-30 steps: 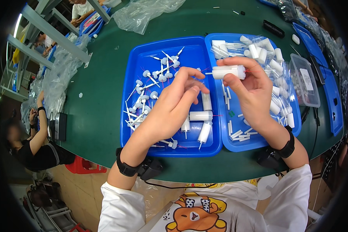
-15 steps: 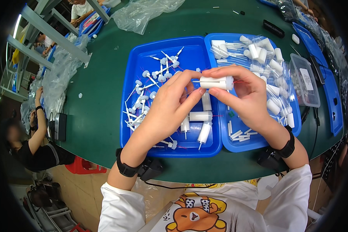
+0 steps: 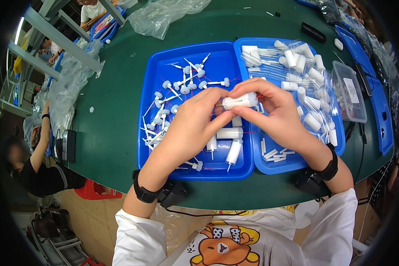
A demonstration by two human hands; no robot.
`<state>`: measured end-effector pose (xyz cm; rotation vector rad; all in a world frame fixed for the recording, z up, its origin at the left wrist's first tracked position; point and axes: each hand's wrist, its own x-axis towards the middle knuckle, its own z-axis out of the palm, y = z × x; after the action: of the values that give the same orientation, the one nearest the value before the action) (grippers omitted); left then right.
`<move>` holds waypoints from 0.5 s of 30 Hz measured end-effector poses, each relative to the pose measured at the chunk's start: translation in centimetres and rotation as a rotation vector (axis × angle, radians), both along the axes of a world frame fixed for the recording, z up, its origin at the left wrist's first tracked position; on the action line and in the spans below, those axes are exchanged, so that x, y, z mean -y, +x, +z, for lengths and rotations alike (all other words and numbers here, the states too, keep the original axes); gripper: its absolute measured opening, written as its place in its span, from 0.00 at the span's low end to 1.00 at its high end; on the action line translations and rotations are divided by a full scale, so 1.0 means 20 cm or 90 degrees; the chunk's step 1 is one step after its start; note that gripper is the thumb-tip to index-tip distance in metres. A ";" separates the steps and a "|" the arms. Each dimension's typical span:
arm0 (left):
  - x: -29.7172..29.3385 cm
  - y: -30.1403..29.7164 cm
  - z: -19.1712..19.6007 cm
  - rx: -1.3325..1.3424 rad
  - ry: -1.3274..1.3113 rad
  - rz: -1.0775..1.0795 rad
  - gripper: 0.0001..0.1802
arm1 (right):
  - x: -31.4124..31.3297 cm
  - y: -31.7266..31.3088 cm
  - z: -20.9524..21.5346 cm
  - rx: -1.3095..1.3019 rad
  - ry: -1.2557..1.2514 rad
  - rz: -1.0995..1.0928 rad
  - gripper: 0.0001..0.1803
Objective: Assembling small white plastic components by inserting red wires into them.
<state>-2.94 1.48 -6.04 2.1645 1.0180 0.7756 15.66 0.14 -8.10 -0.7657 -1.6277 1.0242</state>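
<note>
Above tray seam, both hands (image 3: pixel 235 117) pinch white tube (image 3: pixel 239 101).

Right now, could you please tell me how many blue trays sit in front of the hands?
2: the left tray holding loose white pump parts, and the right tray beside it, touching, holding bagged white tubes. Other blue trays lie at the table's far right edge, partly cut off.
</note>
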 end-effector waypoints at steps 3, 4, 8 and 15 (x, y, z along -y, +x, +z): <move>0.00 -0.01 0.00 -0.055 -0.010 -0.012 0.13 | 0.00 0.01 0.00 0.060 0.022 -0.010 0.12; 0.00 -0.01 0.00 -0.055 -0.011 -0.013 0.13 | 0.00 0.01 0.00 0.060 0.021 -0.010 0.12; 0.01 -0.01 0.00 -0.059 -0.079 -0.038 0.14 | 0.01 0.00 -0.01 -0.034 -0.046 0.027 0.12; 0.02 -0.01 -0.01 0.055 -0.137 -0.075 0.12 | 0.03 -0.02 0.02 -0.054 -0.039 0.025 0.13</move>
<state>-3.07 1.11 -6.23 1.9709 0.8800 0.6667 15.26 -0.44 -7.72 -0.7234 -1.5499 1.1234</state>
